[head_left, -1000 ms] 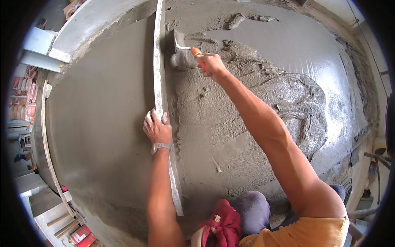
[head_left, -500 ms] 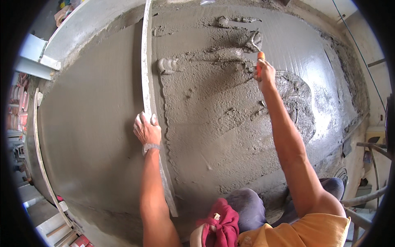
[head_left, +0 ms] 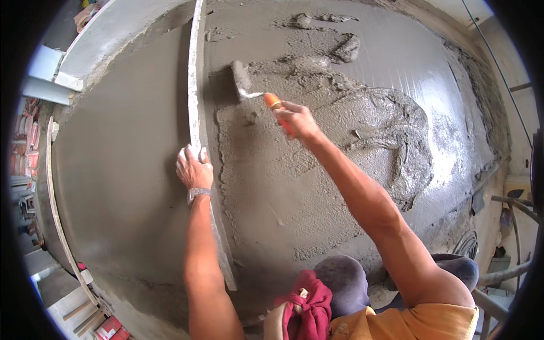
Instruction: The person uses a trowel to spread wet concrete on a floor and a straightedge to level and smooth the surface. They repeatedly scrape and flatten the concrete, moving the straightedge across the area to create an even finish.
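My left hand [head_left: 195,169] grips a long, pale straightedge [head_left: 193,73] that runs from the far edge toward me across wet mortar [head_left: 113,141]. Thumb and fingers close over its upper edge. In my right hand [head_left: 297,120] is a trowel by its orange handle. The trowel's blade [head_left: 240,79], coated in grey mortar, is over the surface just right of the straightedge. Left of the straightedge the mortar looks smooth; on the right it is rough, with a thick spread heap [head_left: 402,130] and smaller lumps [head_left: 345,48] farther off.
A raised white ledge [head_left: 127,34] borders the far left. Along the left side lies a long, thin strip [head_left: 59,209], with stacked bags [head_left: 25,133] beyond it. Metal tubing [head_left: 504,275] and a coiled cable [head_left: 467,243] stand at the lower right, near my knees [head_left: 341,283].
My right hand has swung left with the trowel, from the far lumps to beside the straightedge. My left hand and the straightedge have shifted slightly left.
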Available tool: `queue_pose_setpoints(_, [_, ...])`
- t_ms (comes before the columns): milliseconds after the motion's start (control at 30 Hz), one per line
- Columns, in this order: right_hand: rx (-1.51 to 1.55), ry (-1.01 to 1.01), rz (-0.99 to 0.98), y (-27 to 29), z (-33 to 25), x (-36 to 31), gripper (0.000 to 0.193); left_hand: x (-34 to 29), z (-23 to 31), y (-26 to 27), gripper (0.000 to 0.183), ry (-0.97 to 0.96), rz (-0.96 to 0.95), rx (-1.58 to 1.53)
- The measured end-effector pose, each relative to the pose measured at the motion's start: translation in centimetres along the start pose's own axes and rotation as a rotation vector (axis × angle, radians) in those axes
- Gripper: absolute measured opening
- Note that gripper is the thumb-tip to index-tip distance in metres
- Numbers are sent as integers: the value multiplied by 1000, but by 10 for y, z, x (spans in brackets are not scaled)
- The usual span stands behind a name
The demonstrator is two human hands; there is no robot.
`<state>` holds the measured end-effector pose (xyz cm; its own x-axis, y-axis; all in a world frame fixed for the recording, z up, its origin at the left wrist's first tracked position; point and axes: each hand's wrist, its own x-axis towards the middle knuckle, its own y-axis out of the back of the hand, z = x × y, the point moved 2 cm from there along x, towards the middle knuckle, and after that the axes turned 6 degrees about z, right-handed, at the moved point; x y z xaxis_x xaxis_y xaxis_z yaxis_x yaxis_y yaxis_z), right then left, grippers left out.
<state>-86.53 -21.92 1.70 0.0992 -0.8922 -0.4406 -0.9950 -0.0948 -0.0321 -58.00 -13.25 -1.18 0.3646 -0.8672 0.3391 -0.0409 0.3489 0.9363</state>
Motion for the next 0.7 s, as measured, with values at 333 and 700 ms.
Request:
queue_pose_setpoints(333, [178, 30, 484, 254, -9, -43, 38, -1, 3, 1, 49, -8, -7, 22])
queue_pose_setpoints(700, [-137, -120, 151, 92, 8, -70, 39, 0, -11, -2, 48, 30, -27, 30])
